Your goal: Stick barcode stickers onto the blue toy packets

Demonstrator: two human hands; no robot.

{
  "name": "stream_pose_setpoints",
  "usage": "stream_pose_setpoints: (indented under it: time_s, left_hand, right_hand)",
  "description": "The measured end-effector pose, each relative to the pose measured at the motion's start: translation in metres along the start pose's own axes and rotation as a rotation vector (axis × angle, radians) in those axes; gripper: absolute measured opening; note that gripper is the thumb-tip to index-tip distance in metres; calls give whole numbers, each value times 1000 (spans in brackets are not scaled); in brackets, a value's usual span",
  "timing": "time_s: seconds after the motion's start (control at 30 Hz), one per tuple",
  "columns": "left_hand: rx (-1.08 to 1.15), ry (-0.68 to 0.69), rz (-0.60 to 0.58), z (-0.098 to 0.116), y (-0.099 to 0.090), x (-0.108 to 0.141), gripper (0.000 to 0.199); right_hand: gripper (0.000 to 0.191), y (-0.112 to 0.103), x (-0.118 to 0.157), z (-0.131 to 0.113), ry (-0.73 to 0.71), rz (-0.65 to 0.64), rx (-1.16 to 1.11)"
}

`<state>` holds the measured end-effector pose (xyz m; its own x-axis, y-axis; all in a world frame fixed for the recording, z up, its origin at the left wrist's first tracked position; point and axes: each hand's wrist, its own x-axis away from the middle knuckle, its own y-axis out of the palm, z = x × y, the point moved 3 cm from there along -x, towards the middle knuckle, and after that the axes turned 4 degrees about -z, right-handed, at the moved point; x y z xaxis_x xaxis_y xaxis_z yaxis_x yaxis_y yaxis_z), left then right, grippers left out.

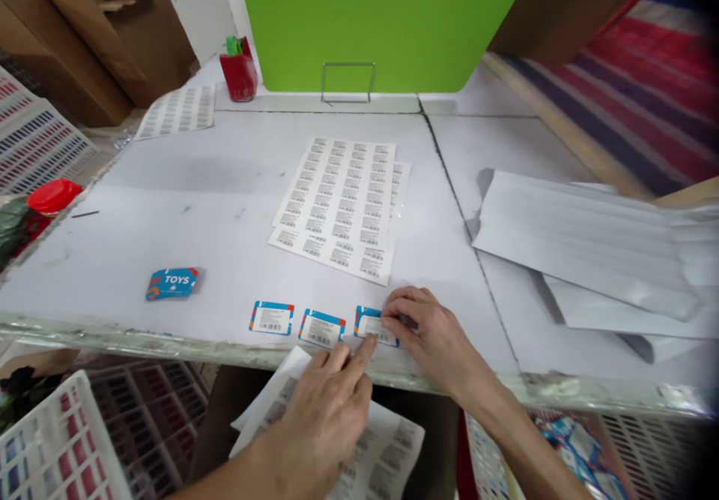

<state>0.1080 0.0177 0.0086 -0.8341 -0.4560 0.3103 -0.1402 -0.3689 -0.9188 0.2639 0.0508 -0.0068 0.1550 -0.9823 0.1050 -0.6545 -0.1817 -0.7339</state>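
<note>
Three blue-edged cards with white barcode labels lie in a row near the table's front edge: a left card (271, 318), a middle card (322, 328) and a right card (365, 313). On the right card, my left hand (331, 399) presses a stretched index finger onto the barcode label (374, 328). My right hand (427, 331) has its fingertips pinched at that label's right edge. Below the left hand, printed label sheets (387, 447) rest at my lap. A small stack of blue TOYS cards (171, 284) sits to the left.
Overlapping barcode label sheets (337, 200) lie mid-table, and another sheet (178, 111) at the back left. White paper sheets (578, 245) cover the right side. A green panel (382, 21) stands behind, near a red container (240, 73). Plastic baskets (84, 410) stand below the table.
</note>
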Motion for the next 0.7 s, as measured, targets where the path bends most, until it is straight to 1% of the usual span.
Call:
stream_pose_setpoints:
  time_s: [0.07, 0.1, 0.17, 0.2, 0.23, 0.27, 0.33, 0.37, 0.43, 0.5, 0.57, 0.63, 0.7]
  left_hand:
    - [-5, 4, 8, -1, -1, 0, 33]
    - [-5, 0, 9, -1, -2, 0, 33]
    - [5, -2, 10, -2, -2, 0, 33]
    - [11, -1, 13, -2, -2, 0, 33]
    - [19, 2, 17, -2, -1, -1, 31]
    - [25, 2, 25, -2, -1, -1, 29]
    - [34, -10, 45, -3, 0, -2, 24]
    - [34, -18, 57, -3, 0, -2, 23]
    - [32, -28, 80, -3, -1, -1, 24]
    - [37, -27, 92, -3, -2, 1, 25]
    - [42, -20, 107, -3, -2, 2, 23]
    - [42, -9, 121, -4, -2, 3, 20]
    - [34, -2, 136, -4, -2, 3, 19]
  right_hand:
    - [12, 0, 3, 2, 46, 54, 11]
    - [18, 0, 4, 2, 66, 98, 34]
    - [41, 2, 4, 2, 64, 176, 126]
    - [48, 5, 3, 1, 47, 197, 190]
    - [51, 8, 1, 0, 26, 202, 254]
    - [51, 11, -1, -1, 15, 208, 312]
    - [48, 14, -5, 0, 46, 245, 398]
    - [47, 14, -6, 2, 76, 277, 419]
    - [51, 13, -3, 4, 111, 321, 427]
    - [58, 12, 6, 8, 107, 316, 431]
    - [61, 11, 18, 13, 117, 319, 457]
    - [56, 6, 30, 20, 164, 371, 481]
    - [49, 1, 36, 23, 165, 416, 457]
